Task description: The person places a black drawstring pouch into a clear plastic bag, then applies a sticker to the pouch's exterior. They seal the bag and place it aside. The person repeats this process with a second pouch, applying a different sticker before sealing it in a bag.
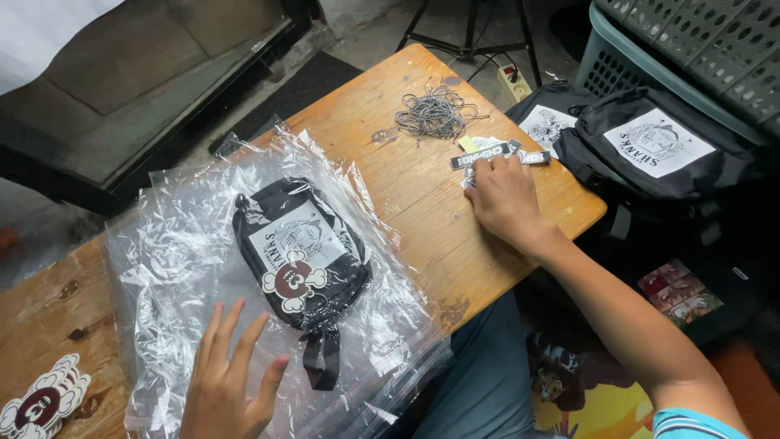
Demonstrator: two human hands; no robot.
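A small black pouch bag [299, 260] with a white printed patch and a skull-shaped card lies on a stack of clear plastic bags [179, 268] on the wooden table [422, 236]. My left hand [230, 378] rests flat on the plastic, fingers spread, just below and left of the pouch. My right hand [505, 199] reaches to the table's far right edge and presses on a small pile of narrow black-and-white tags [487, 154]. A bundle of grey strings [432, 112] lies beyond the tags.
More black bags [650, 154] with white printed patches are piled to the right of the table, in front of grey plastic baskets [691, 49]. Skull-shaped cards [41, 402] sit at the table's near left corner. A power strip [513, 81] lies on the floor.
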